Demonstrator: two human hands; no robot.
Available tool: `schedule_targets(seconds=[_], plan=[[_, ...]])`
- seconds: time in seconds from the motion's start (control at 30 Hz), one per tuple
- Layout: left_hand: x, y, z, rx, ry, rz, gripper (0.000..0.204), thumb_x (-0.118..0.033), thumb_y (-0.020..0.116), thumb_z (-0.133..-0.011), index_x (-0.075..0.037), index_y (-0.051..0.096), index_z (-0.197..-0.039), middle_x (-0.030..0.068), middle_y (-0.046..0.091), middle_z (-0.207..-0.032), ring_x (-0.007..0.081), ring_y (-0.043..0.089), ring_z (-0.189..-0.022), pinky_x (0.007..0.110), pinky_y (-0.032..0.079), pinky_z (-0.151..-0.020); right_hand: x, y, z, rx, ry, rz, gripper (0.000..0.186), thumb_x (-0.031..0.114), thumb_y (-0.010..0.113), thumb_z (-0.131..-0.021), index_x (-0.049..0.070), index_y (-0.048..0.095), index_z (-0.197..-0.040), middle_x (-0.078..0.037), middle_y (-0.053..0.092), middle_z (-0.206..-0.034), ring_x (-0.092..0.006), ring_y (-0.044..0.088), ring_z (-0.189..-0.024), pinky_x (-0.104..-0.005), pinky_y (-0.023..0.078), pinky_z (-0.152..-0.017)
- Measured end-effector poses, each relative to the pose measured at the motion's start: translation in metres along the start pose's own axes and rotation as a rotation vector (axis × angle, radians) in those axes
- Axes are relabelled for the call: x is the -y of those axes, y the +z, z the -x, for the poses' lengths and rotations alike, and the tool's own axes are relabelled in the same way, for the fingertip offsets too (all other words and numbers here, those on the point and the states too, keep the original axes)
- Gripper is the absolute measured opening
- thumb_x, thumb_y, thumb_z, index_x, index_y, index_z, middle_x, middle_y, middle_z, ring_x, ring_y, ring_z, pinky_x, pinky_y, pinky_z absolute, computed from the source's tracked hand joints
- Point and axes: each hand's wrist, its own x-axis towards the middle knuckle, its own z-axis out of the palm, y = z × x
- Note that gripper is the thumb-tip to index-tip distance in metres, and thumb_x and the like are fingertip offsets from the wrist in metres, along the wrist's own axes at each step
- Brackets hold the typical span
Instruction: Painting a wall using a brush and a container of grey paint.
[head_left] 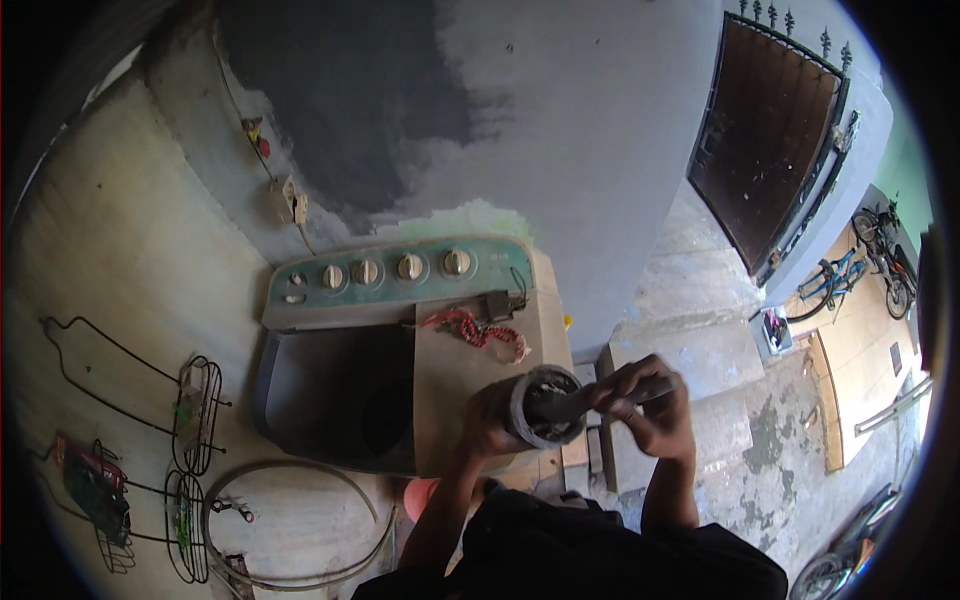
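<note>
Washing machine nearby, left fingers curl round container, right fingers round tool.

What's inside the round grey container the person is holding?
A dark, pale-flecked interior shows inside the container. A grey tool, held in the right hand, crosses the opening; what lies beneath it is covered and can't be seen.

Washing machine is standing left of centre | red-and-white cord is lying on its top | black wire racks are hanging at left | hose is curving beside them | brown gate is standing upper right | blue bicycle is resting nearby
</note>
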Motion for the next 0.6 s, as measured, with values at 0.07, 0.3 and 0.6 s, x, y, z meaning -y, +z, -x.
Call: schedule_targets(seconds=[0.07, 0.3, 0.6], plan=[[-0.012, 0.019, -0.007, 0.030, 0.024, 0.020, 0.072, -0.034, 0.094, -0.056, -0.003, 0.065, -0.114, 0.0126, 0.070, -0.101, 0.0312, 0.071, -0.085, 0.040, 0.058, -0.077, 0.008, -0.011, 0.007, 0.062, 0.019, 0.241, 0.018, -0.004, 0.066, -0.089, -0.001, 0.050, -0.097, -0.018, 0.072, -0.093, -0.0253, 0.072, -0.095, -0.0367, 0.058, -0.082], [-0.052, 0.073, -0.012, 0.118, -0.167, 0.218, 0.072, -0.023, 0.093, -0.059, -0.003, 0.061, -0.120, 0.0147, 0.069, -0.112, 0.0290, 0.069, -0.101, 0.038, 0.055, -0.090, 0.037, -0.061, 0.033, 0.006, 0.032, 0.259, 0.041, 0.000, 0.067, -0.088, -0.004, 0.048, -0.124, -0.020, 0.066, -0.115, -0.0278, 0.066, -0.110, -0.0390, 0.058, -0.085], [-0.054, 0.096, -0.021, -0.029, -0.365, 0.700, 0.078, -0.021, 0.086, -0.073, 0.001, 0.044, -0.135, 0.0108, 0.063, -0.118, 0.0201, 0.062, -0.110, 0.037, 0.048, -0.099, -0.123, -0.244, 0.145, -0.312, 0.085, -1.081, 0.051, 0.034, 0.052, -0.102, 0.006, 0.038, -0.143, -0.020, 0.064, -0.113, -0.0366, 0.068, -0.097, -0.0515, 0.061, -0.078]])
